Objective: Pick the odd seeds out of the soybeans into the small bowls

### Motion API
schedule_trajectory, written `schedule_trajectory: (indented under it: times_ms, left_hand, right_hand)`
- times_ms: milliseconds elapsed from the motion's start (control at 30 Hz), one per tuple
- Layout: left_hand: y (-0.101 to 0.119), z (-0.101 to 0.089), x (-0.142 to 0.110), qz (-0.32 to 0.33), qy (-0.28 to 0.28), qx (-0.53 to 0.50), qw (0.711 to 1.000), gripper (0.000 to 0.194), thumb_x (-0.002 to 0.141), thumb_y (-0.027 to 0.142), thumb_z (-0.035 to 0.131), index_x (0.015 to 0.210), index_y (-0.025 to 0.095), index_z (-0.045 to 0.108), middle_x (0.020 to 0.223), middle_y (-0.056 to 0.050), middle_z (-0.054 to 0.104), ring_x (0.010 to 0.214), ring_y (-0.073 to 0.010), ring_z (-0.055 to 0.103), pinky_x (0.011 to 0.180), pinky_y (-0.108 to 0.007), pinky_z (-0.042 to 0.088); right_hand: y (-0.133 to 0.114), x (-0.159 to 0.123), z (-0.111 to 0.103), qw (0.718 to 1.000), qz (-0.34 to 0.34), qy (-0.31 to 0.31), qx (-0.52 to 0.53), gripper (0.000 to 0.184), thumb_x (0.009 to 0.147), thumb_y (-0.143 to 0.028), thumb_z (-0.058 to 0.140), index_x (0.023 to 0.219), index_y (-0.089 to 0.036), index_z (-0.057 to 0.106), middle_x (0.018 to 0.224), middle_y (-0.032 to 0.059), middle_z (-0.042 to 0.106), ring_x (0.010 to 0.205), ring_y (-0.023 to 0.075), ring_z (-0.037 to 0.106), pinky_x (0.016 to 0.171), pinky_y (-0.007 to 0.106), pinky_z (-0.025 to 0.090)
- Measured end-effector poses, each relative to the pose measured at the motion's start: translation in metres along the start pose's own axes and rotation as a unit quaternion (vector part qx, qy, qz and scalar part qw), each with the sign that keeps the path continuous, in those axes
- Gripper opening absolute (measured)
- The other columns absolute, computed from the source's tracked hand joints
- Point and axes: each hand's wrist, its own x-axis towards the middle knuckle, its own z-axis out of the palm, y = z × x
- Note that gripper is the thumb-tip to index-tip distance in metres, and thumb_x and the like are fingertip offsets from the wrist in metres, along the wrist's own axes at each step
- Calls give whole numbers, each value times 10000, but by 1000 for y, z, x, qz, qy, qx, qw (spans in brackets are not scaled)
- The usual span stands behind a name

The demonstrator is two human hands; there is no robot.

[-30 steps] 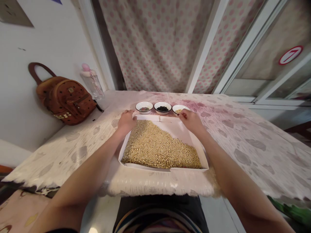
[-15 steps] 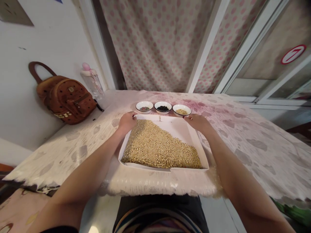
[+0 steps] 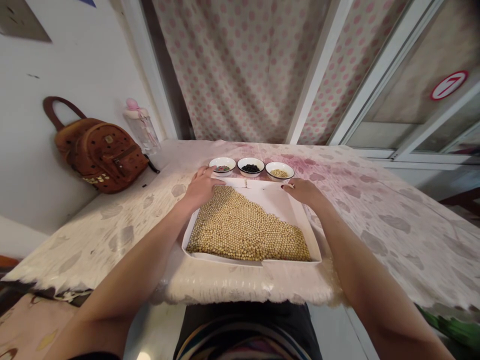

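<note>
A shallow white tray (image 3: 288, 207) lies on the table in front of me, mostly filled with yellow soybeans (image 3: 243, 230); its far right corner is bare. My left hand (image 3: 202, 185) rests over the tray's far left corner, fingers curled on the rim and touching the beans. My right hand (image 3: 304, 191) grips the far right rim, fingers closed on the edge. Just beyond the tray stand three small white bowls: the left bowl (image 3: 222, 165) with mixed beans, the middle bowl (image 3: 251, 167) with black beans, the right bowl (image 3: 279, 171) with yellow beans.
The table wears a pale leaf-patterned cloth (image 3: 375, 220). A brown backpack (image 3: 99, 152) leans against the wall at the left, with a clear water bottle (image 3: 140, 127) beside it. A polka-dot curtain (image 3: 247, 65) hangs behind. The table's near edge is at my lap.
My right hand left the yellow-bean bowl and came back to the tray's far right rim. My left hand shifted a little further over the far left corner.
</note>
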Motion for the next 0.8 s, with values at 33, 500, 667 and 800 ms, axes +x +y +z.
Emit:
schedule_trajectory:
  times_ms: [33,500,667,800]
  left_hand:
    - [0,0,0,-1,-4,-2,1000,461,838,44,476,1104,281,770,1487,-49,466,1381,-323,346,1121,-529,368]
    - [-3,1,0,-6,-23,8,1000,445,840,59,480,1080,287,777,1496,-41,457,1391,-312,342,1135,-513,344]
    - [-10,7,3,-29,30,-27,999,432,858,65,474,1083,279,775,1418,-60,533,1334,-284,402,1100,-470,403]
    - [-18,9,8,-52,69,-70,994,444,865,34,442,1051,270,768,1248,-59,640,1252,-237,493,1091,-446,415]
  right_hand:
    - [0,0,0,1000,1,1,1,393,899,-428,414,1001,-178,699,1045,166,719,922,285,649,705,358,419]
    - [0,0,0,1000,4,-1,7,365,893,-422,425,976,-193,698,1032,149,718,893,273,645,692,355,414]
    - [-3,-3,-4,999,21,30,19,327,894,-400,449,965,-192,691,1017,144,715,911,280,645,734,362,431]
    - [-12,-7,-12,990,25,136,42,275,906,-328,439,989,-194,665,1029,143,705,937,279,636,770,352,439]
